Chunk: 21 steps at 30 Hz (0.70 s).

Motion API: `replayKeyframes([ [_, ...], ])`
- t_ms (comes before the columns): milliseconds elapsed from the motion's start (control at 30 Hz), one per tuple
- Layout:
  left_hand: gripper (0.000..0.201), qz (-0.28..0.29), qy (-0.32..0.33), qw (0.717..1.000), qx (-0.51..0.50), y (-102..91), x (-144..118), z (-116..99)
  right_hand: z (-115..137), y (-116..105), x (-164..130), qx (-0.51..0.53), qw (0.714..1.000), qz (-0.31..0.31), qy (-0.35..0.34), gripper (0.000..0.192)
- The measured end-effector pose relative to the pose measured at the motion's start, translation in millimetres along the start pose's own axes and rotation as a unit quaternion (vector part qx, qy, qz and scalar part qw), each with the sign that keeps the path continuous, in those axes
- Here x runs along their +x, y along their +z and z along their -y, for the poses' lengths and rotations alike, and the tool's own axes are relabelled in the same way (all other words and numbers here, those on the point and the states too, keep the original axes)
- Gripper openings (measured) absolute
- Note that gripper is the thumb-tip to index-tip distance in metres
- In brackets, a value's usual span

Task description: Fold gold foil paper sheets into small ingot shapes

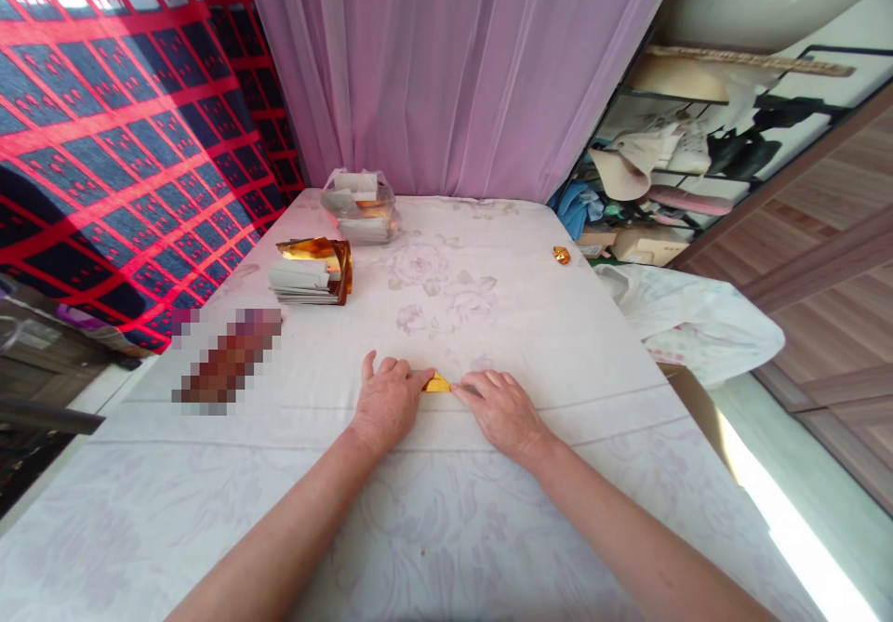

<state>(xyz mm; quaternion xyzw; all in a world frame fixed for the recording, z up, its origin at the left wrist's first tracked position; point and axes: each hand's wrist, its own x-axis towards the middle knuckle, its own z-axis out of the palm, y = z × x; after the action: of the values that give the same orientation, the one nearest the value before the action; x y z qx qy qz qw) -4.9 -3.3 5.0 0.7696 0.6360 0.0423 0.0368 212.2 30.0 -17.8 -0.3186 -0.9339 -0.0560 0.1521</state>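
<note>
Item: one folded gold paper (438, 383), small, shiny, roughly triangular where it shows, with some grey at its ends; at the middle of the near half of the surface (446, 501), between two bare hands.

Left hand (388, 403): grip drawn nearly closed, thumb and fingertips grasping the paper's left end; one finger lifted clear.

Right hand (503, 413): grip likewise nearly closed on the right end, fingers bent together, palm low over the cloth.

Surface: covered in pale cloth printed with lilac roses and scrolls, a few crease lines running across.

To the far left: one stack of sheets (299, 283), matt grey edges outward, glossy gold foil curling up at the top and right.

Beyond it: one clear plastic bag (331, 180), thin and crumpled, containing more grey and gold sheets in bundles.

Far right, near the edge: one gold folded piece (561, 255), compact and faceted.

Left: one reddish-brown object (227, 362), pixelated; its nature I cannot tell.

Right, beside the surface: one white plastic bag (712, 324), puffed and wrinkled, contents unclear.

Far right: a rack (774, 106) holding a pale cap (624, 162), dark shoes (743, 152) and cardboard boxes (646, 244).

Far side: a sheer mauve curtain (446, 64), hanging in long folds.
</note>
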Motion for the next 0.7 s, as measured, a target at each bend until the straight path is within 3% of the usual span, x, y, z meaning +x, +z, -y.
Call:
replayKeyframes([
  [167, 0.040, 0.004, -0.001, 1.000, -0.007, -1.4, 0.1, -0.5, -2.5, -9.9, -5.6, 0.039, 0.999, 0.004, 0.002, 0.029],
  [267, 0.040, 0.004, -0.003, 1.000, -0.004, -2.4, 0.1, -1.2, 1.0, -12.2, 2.5, 0.117, 0.991, -0.030, 0.054, 0.029],
  [333, 0.040, 0.002, -0.005, 1.000, -0.004, -2.7, 0.2, -1.3, 7.7, -8.5, 14.3, 0.175, 0.973, -0.060, 0.140, 0.024],
  [400, 0.040, 0.001, -0.004, 1.000, -0.005, -2.8, 0.5, -0.9, 16.5, -1.2, 28.4, 0.211, 0.956, -0.049, 0.198, 0.014],
  [533, 0.041, -0.002, -0.002, 1.000, -0.019, -2.0, 0.4, 1.1, 29.7, 14.8, 47.8, 0.233, 0.941, -0.017, 0.244, 0.012],
  [700, 0.040, -0.011, -0.003, 0.999, -0.046, 1.7, -1.3, 5.7, 33.5, 22.5, 46.9, 0.227, 0.939, -0.025, 0.259, 0.008],
])
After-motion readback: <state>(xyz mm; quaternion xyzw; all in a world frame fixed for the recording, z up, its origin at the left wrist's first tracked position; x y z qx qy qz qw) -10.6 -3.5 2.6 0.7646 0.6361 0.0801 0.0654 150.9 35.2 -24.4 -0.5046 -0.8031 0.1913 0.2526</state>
